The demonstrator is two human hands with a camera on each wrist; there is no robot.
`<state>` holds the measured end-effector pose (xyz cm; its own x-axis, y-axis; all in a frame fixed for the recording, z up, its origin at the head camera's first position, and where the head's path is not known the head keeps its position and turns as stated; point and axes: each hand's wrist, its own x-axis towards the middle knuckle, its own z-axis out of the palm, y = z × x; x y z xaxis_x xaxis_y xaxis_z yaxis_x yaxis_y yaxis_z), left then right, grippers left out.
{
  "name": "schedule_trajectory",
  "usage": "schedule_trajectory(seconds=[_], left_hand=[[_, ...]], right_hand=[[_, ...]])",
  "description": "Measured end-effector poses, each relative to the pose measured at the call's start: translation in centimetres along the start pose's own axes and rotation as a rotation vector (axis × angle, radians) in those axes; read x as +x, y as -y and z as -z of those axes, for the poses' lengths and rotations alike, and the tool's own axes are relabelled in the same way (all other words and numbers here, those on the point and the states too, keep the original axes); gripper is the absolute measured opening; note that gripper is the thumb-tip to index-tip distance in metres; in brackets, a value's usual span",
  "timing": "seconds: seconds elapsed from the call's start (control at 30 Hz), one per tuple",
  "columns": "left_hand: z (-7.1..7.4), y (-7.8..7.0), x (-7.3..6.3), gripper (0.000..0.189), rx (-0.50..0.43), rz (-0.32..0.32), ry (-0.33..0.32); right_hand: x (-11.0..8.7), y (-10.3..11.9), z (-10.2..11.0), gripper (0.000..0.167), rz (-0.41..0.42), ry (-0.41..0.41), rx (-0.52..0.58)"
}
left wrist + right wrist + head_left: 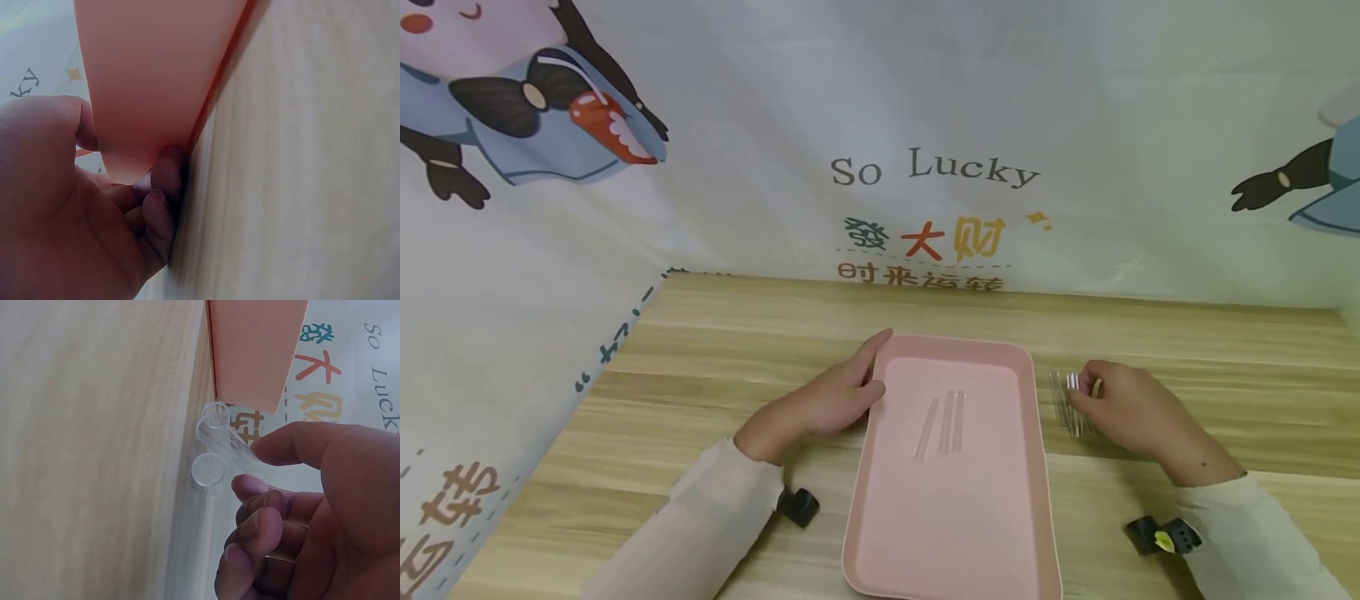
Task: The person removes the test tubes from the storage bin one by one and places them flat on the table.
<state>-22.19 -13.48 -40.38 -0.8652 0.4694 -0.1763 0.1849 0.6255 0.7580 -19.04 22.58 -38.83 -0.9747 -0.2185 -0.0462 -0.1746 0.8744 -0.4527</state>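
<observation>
We see the left hand [831, 402] gripping the left rim of the pink tray [955, 525] near its far corner. Three clear tubes [958, 421] lie in the tray. Just right of it, more tubes [1077, 423] lie bunched on the table [760, 333], at the fingertips of the right hand [1138, 410]; its thumb and forefinger stand narrowly apart, and we cannot tell whether they pinch one. On the backdrop [1135, 125] we read "So Lucky", "發大财" and "时来运转".
</observation>
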Motion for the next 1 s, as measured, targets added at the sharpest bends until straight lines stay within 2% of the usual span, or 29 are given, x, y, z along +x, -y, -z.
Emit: schedule_trajectory(seconds=[0.2,0.53,0.8,1.0], left_hand=[[0.0,-0.1,-0.1,0.073,0.006,0.015,0.004],[0.0,-0.1,-0.1,0.073,0.011,0.007,0.005],[0.2,-0.2,0.0,0.073,0.016,0.011,0.006],[0.1,-0.2,0.0,0.073,-0.001,0.000,0.011]], right_hand=[[-0.1,-0.1,0.2,0.022,-0.015,0.026,0.003],[-0.3,-0.7,1.7,0.024,-0.030,0.014,-0.006],[-0.1,-1.0,1.8,0.023,-0.013,0.026,0.003],[0.0,-1.5,1.4,0.025,-0.017,0.065,0.010]])
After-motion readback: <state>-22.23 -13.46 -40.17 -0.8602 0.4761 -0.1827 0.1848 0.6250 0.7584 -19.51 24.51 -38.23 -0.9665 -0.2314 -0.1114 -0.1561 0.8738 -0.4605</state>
